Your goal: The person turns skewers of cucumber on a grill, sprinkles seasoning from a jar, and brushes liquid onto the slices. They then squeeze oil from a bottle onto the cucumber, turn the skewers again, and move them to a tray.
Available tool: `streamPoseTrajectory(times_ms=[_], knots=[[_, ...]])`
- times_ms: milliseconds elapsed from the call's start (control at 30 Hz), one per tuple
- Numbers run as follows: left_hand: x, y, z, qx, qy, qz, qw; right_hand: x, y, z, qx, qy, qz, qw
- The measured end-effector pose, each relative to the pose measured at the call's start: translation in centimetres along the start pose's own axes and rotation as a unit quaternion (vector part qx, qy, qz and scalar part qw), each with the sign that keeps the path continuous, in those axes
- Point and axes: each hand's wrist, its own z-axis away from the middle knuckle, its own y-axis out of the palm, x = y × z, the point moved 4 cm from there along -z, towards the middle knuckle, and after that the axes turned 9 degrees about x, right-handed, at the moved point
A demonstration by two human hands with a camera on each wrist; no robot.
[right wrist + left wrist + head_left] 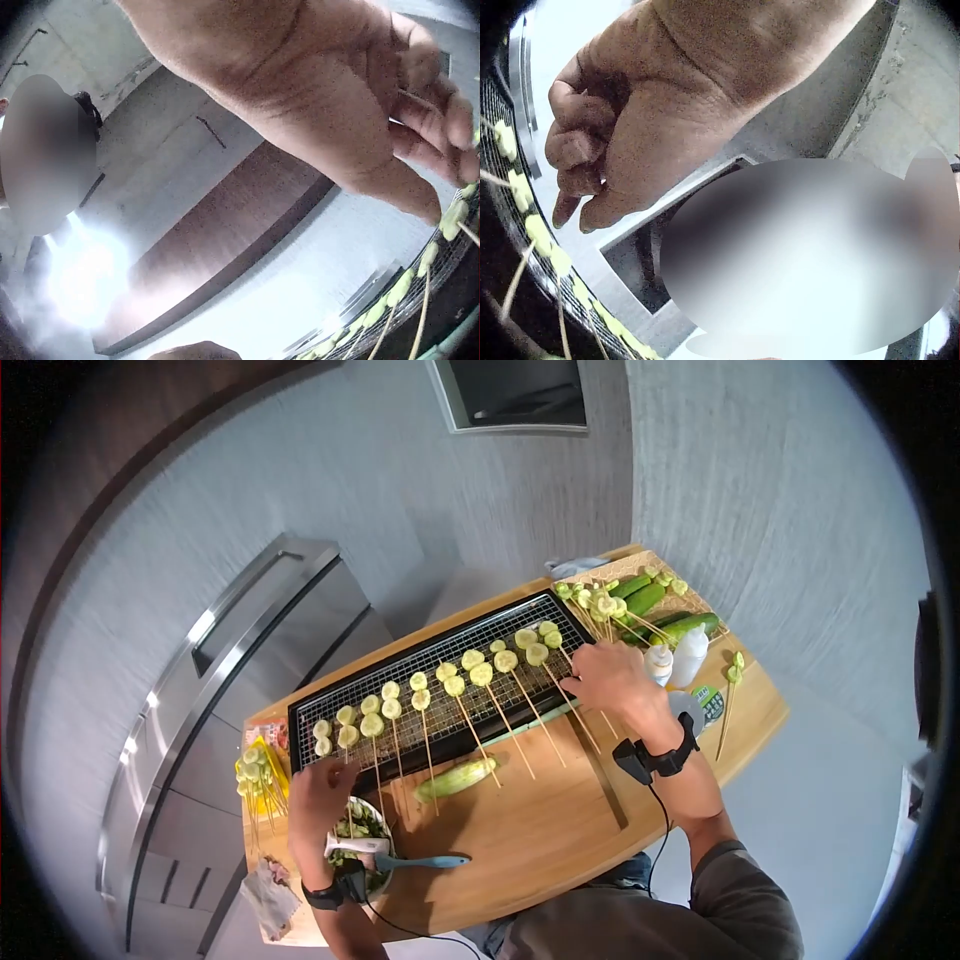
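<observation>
Skewers of pale green cucumber-like slices (482, 675) lie in a row across a black-framed wire grill (400, 657), their sticks pointing toward the person. Over the grill's front left corner hovers my left hand (322, 797), close to the leftmost skewers (347, 736). Its fingers bend loosely in the left wrist view, and no object shows between them. At the opposite end, my right hand (613, 678) is beside the rightmost skewer (537, 654). Thumb and fingers stand slightly apart in the right wrist view, with no skewer visible between them. A partly peeled cucumber (455, 779) lies before the grill.
A bowl (389, 840) of green pieces stands front left, with a blue-handled brush (425, 862) across it. More skewers (254, 770) lie at far left. Whole cucumbers (645, 598), further skewers (598, 603) and a white squeeze bottle (690, 656) occupy the right side.
</observation>
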Motion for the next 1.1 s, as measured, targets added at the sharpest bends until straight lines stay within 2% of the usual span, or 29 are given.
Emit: streamPoseTrajectory(times_ms=[33, 67, 133, 200, 267, 333, 400, 533, 600, 700, 733, 767, 800, 833, 900, 933, 1000, 1100], knots=[[0.4, -1.1, 0.0, 0.023, -0.044, -0.050, 0.997, -0.1, -0.2, -0.1, -0.005, 0.002, -0.004, 1.000], [1.7, -1.7, -0.1, 0.021, -0.039, -0.055, 0.998, -0.3, -0.1, -0.3, 0.015, 0.020, 0.004, 1.000], [5.9, -2.2, 0.5, 0.039, -0.138, -0.051, 0.988, -0.7, 0.4, -0.6, 0.032, 0.042, 0.006, 0.999], [6.3, -3.1, 0.7, 0.041, -0.148, -0.103, 0.983, -1.0, 1.1, -1.1, 0.008, 0.038, 0.023, 0.999], [6.6, -3.6, 1.2, 0.115, -0.221, -0.086, 0.965, -1.4, 1.9, -1.6, 0.016, 0.039, 0.014, 0.999], [8.7, -3.1, 0.9, 0.128, -0.224, -0.098, 0.961, -1.5, 2.4, -2.1, 0.026, 0.037, 0.010, 0.999], [10.5, -2.2, 0.8, 0.185, -0.264, -0.088, 0.942, -1.5, 3.0, -2.7, 0.076, 0.039, 0.032, 0.996], [8.5, -1.6, 0.7, 0.224, -0.268, -0.048, 0.936, -1.5, 3.9, -3.0, 0.082, 0.049, 0.032, 0.995], [7.0, -1.7, 0.7, 0.227, -0.294, -0.012, 0.928, -1.3, 3.7, -2.8, 0.032, 0.015, 0.048, 0.998], [7.6, -1.1, 0.4, 0.233, -0.270, -0.014, 0.934, -0.5, 1.4, -1.5, 0.031, 0.025, 0.016, 0.999], [9.9, -0.5, 0.4, 0.235, -0.270, -0.014, 0.934, -0.5, 1.1, -1.4, 0.033, 0.026, 0.016, 0.999], [13.3, 0.5, 0.4, 0.230, -0.214, -0.031, 0.949, -0.6, 0.6, -1.4, 0.009, 0.031, 0.005, 0.999], [14.9, 1.1, 0.4, 0.225, -0.157, -0.047, 0.960, -0.7, 0.3, -1.2, -0.015, 0.035, -0.006, 0.999], [14.5, 1.0, 0.4, 0.227, -0.158, -0.046, 0.960, -0.7, 0.3, -1.1, -0.013, 0.035, -0.006, 0.999], [12.2, 0.1, 0.3, 0.217, -0.124, 0.016, 0.968, -0.8, -0.3, -0.7, -0.092, 0.016, -0.025, 0.995], [11.5, 0.1, 0.3, 0.218, -0.125, 0.017, 0.968, -0.8, -0.5, -0.6, -0.091, 0.015, -0.025, 0.995], [10.4, -0.6, 0.1, 0.148, -0.178, 0.058, 0.971, -0.9, -0.9, -0.4, -0.099, 0.023, -0.041, 0.994], [6.9, -1.9, 0.4, 0.113, -0.179, 0.129, 0.969, -1.2, -0.8, -0.4, -0.139, 0.011, -0.050, 0.989]])
